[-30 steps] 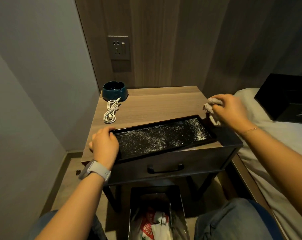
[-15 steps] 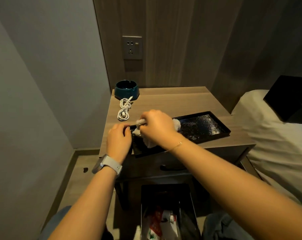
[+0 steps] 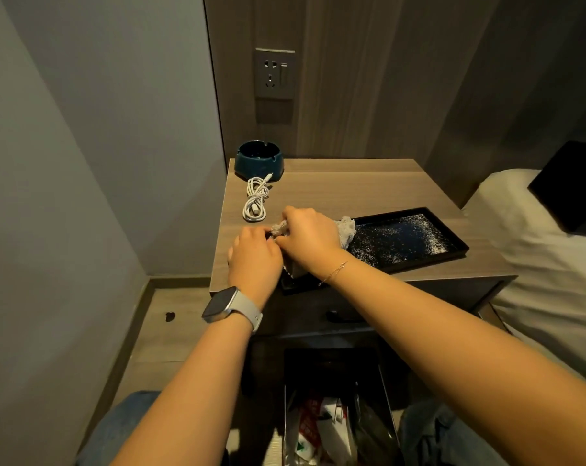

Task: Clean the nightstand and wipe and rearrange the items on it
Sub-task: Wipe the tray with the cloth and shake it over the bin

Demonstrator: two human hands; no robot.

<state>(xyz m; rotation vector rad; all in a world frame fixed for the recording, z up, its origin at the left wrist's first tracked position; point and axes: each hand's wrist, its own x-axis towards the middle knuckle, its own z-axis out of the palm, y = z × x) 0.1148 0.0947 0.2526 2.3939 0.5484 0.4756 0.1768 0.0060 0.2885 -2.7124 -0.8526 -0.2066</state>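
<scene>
At frame centre, the right hand (image 3: pixel 310 238) grips a crumpled cloth (image 3: pixel 346 229) pressed onto the left end of the black tray (image 3: pixel 416 238) on the tabletop (image 3: pixel 352 183). The left hand (image 3: pixel 255 255) curls over the tray's left edge, holding it. Above them lie a white cable (image 3: pixel 256 198) and a blue ashtray (image 3: pixel 258 160).

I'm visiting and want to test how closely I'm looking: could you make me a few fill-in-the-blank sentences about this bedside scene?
1. The right hand presses a crumpled ____ onto the black tray.
2. The coiled white cable lies just in front of the dark blue ____.
3. The left hand has a ____ strapped to its wrist.
4. The tray's uncovered part is speckled with white ____.

Missing words: cloth; ashtray; watch; dust
</scene>
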